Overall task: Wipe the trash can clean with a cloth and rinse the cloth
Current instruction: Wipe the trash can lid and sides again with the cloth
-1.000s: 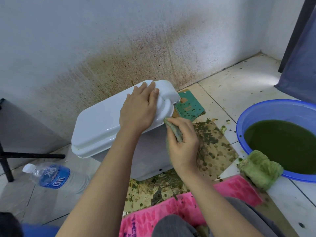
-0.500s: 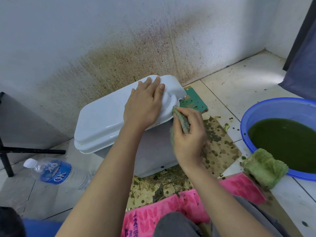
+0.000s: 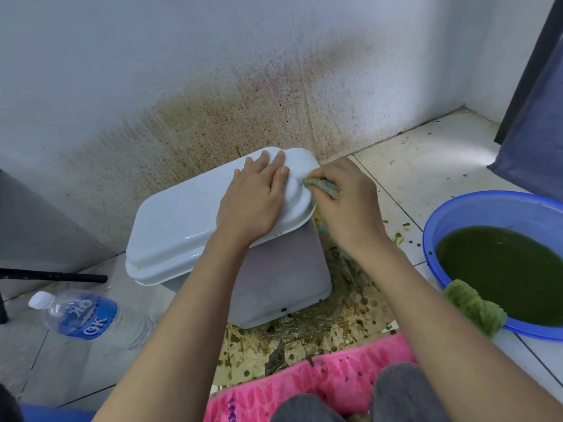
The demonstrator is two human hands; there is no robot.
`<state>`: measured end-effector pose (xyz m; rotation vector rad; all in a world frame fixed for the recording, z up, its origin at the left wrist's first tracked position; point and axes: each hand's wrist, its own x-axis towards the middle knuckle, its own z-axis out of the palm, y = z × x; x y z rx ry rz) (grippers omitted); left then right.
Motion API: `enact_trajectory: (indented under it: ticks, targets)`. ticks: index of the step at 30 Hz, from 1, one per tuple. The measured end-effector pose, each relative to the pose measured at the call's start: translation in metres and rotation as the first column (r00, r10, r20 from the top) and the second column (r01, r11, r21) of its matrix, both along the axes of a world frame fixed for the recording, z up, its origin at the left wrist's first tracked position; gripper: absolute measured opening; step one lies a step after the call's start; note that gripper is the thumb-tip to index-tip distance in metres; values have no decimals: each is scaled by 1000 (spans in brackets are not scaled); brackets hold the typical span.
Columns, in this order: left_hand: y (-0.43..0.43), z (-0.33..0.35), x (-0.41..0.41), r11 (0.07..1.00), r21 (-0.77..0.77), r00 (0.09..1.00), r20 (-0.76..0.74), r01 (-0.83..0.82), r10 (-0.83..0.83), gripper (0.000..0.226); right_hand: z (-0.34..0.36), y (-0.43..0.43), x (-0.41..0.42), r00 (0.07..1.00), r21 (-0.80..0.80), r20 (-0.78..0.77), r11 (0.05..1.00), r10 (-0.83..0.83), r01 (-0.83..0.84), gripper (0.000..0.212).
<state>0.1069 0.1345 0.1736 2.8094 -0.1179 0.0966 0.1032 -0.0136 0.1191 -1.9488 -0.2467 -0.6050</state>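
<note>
A white trash can [image 3: 280, 275] with a pale lid [image 3: 176, 226] stands on the floor against the stained wall. My left hand [image 3: 253, 199] lies flat on the lid's right end, fingers straight. My right hand [image 3: 344, 205] grips a green-stained cloth [image 3: 320, 185] and holds it against the raised right end of the lid. A second green cloth [image 3: 473, 309] hangs over the rim of a blue basin [image 3: 457, 208] filled with dark green water, at the right.
A water bottle [image 3: 88, 318] lies on the tiles at the left, near a black stand leg [image 3: 54, 275]. Soiled cardboard [image 3: 320, 339] lies under the can. A pink towel [image 3: 320, 379] covers my knees. A dark curtain [image 3: 536, 123] hangs at the right.
My right hand has carried the cloth up from the can's right side onto the right end of the lid. My left hand stays flat on the lid.
</note>
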Motion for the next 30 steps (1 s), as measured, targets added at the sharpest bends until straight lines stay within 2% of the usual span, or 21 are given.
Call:
enact_trajectory:
  ticks: [3,6,8,10,12,13,14,16,18,19,22,23,27,30]
  targets:
    - [-1,1,1,1000,-13,1000,-9,5,-5,49,7,5,-3,1000,-57,18,998,-1,2,13]
    - [1,4,3,997,-72,999,-35,2,-4,48,14,10,-5,1000,-160,4,987,-11,11,12]
    - [3,6,4,992,-125,999,-52,7,-14,47,18,8,-8,1000,-175,-28,984,10,-15,14]
    - [6,12,2,953,-303,996,-76,28,-53,43,21,3,-14,997,-176,-73,983,34,-47,17]
    - [15,25,-5,841,-539,993,-81,32,-89,38,17,3,-23,996,-172,-80,983,46,-60,18]
    - [25,29,-9,818,-573,997,-30,36,-66,35,13,5,-29,997,-155,-61,987,41,-50,17]
    - [39,28,-13,850,-526,999,49,23,3,33,8,10,-37,999,-131,-31,991,30,-34,16]
    - [70,18,-21,957,-269,971,176,-112,163,38,-5,21,-50,998,-58,55,998,-30,33,14]
    - [88,6,-32,958,-43,947,145,-282,286,46,-21,37,-59,984,7,161,998,-70,70,15]
    - [90,0,-37,951,5,944,125,-309,306,49,-31,48,-63,980,22,193,998,-55,52,17]
    - [84,-6,-40,950,12,940,154,-311,305,50,-62,81,-77,979,4,186,997,78,-81,18]
    - [82,-5,-41,950,13,938,165,-313,306,50,-69,86,-81,981,34,176,996,78,-85,19]
    - [88,-9,-40,950,34,936,186,-309,298,51,-61,82,-79,948,235,262,965,-179,117,18]
    - [88,-12,-40,947,21,928,205,-321,310,51,-53,80,-70,918,255,302,950,-257,182,18]
